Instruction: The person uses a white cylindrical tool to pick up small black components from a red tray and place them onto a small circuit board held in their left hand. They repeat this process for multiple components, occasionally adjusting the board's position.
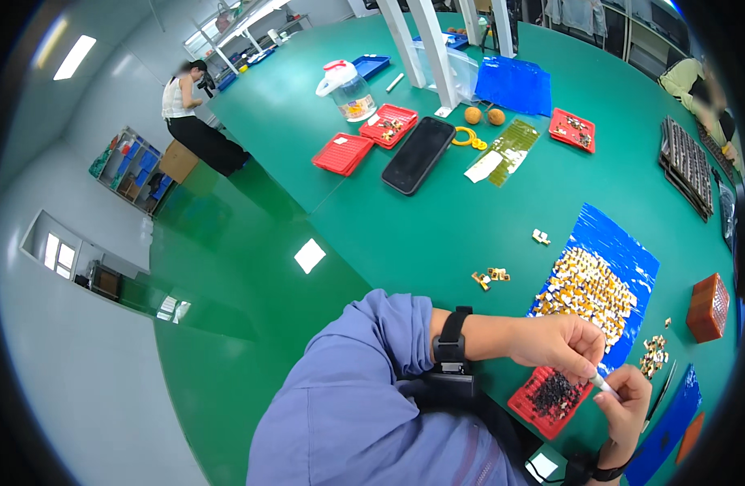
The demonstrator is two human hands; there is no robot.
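Note:
My left hand (563,344) reaches across from the left, its thumb and fingers pinched together. They meet a short white tube-like piece (604,384) at the fingertips of my right hand (629,402), whose fingers are also bent closed; whether the piece is held or covers a fingertip is unclear. Just below lies a red tray (525,402) with a heap of small dark bits (554,395). Beyond my hands, a blue sheet (603,231) carries a spread pile of small white and gold parts (589,293). Tweezers (662,394) lie to the right of my right hand.
More small parts (653,356) lie near a reddish-brown box (708,308) at right. Farther off are a black phone (418,155), red trays (342,154), a clear jug (345,91) and stacked dark trays (687,168). Two other people (182,101) are farther away.

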